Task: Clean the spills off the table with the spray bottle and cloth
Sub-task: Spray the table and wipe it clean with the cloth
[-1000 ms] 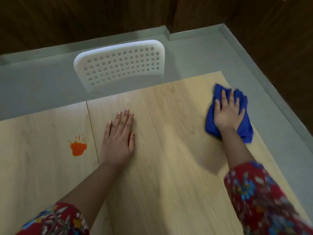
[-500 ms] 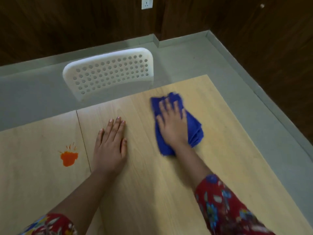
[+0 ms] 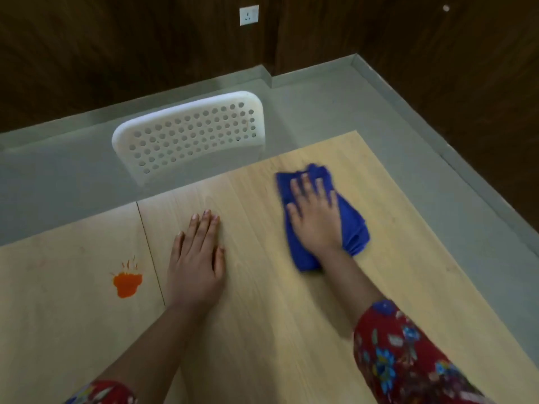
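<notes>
head view: pale wood table (image 3: 262,330), orange spill (image 3: 127,284), left hand (image 3: 195,263) flat, right hand (image 3: 315,217) flat on blue cloth (image 3: 354,228), grey floor (image 3: 335,112)

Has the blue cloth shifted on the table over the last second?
Yes. The blue cloth, under the right hand, has travelled left from the right edge of the table toward the seam.

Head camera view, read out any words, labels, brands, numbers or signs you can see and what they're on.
None: no word, brand, number or sign can be read in this view.
The wall socket shows only pin holes; any lettering is too small to tell.
The blue cloth, white chair and table bear no print; the orange spill is a stain.
</notes>
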